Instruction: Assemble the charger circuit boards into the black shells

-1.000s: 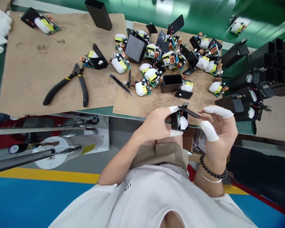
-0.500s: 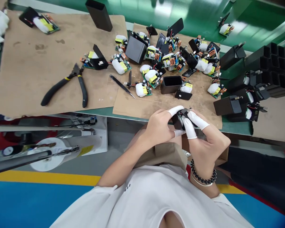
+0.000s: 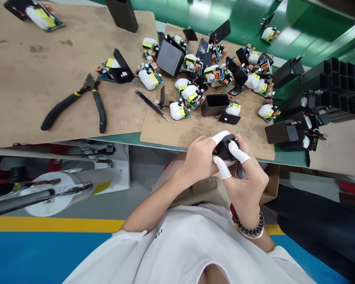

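A black power adapter is between my hands at the bench's front edge, its end cap lying on the mouth of its case. My left hand wraps the case from the left, white finger cots on its fingers. From the right, my right hand touches the cap with a cot-covered fingertip; its thumb is at the lower side of the case. Just beyond stand an open black case and a circuit board with white filler. Farther left lie tweezers and black-handled cutting pliers.
Several circuit boards with caps crowd the cardboard. At right, an adapter stands near rows of empty black cases. A person's dark-clothed leg is at lower right, and a white cylinder sits under the bench.
The cap, earlier tilted with insides showing, now lies on the case. My right thumb has drawn back from the cap toward the lower left. The whole view has shifted slightly.
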Available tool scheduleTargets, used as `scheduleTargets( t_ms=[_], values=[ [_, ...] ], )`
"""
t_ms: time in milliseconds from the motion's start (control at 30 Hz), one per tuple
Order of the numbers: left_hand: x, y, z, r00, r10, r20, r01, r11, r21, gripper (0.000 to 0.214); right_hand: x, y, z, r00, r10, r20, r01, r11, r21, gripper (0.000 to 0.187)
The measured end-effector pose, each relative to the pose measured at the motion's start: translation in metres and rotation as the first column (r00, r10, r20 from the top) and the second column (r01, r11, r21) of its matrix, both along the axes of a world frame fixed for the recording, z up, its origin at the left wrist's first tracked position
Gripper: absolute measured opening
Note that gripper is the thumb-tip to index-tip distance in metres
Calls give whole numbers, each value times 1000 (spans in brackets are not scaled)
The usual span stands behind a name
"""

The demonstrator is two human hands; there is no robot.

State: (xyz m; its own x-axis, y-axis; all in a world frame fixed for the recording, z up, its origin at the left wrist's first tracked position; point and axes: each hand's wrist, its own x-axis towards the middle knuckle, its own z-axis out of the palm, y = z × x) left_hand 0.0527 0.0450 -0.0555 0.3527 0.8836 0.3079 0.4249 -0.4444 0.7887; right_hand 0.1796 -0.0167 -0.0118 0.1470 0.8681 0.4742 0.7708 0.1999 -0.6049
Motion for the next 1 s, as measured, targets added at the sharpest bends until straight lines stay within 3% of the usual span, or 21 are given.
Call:
scheduleTargets(
  t_ms=[100, 233, 300, 400, 567, 733, 1000],
  values=[
    [0, 0, 2, 1000, 8, 9, -8, 1000, -4, 62, 11, -4, -3, 978, 71, -196, -89, 992, -86, 46],
    [1, 0, 5, 1000, -3, 9, 3, 1000, -11, 63, 14, -2, -13, 896, 107, -430, -144, 988, -54, 41],
    [0, 0, 6, 1000, 3, 0, -3, 1000, -19, 63, 11, 1, -18, 902, 106, -418, -118, 993, -3, 38],
    [-2, 1, 5, 1000, -7, -13, 6, 1000, -11, 67, 8, 2, -22, 959, 98, -268, -82, 994, 69, 40],
    [-3, 4, -3, 996, -90, -27, 93, 989, 113, 65, 14, 4, -20, 988, 147, -45, -143, 986, 81, 52],
    [-1, 8, -9, 995, -37, -88, 57, 969, 239, 57, 21, 9, -19, 971, 195, -140, -188, 980, 67, 50],
    [0, -4, -15, 999, 30, -45, -13, 942, 336, 55, 7, 6, -33, 979, 81, -187, -52, 986, 156, 38]
  ],
)
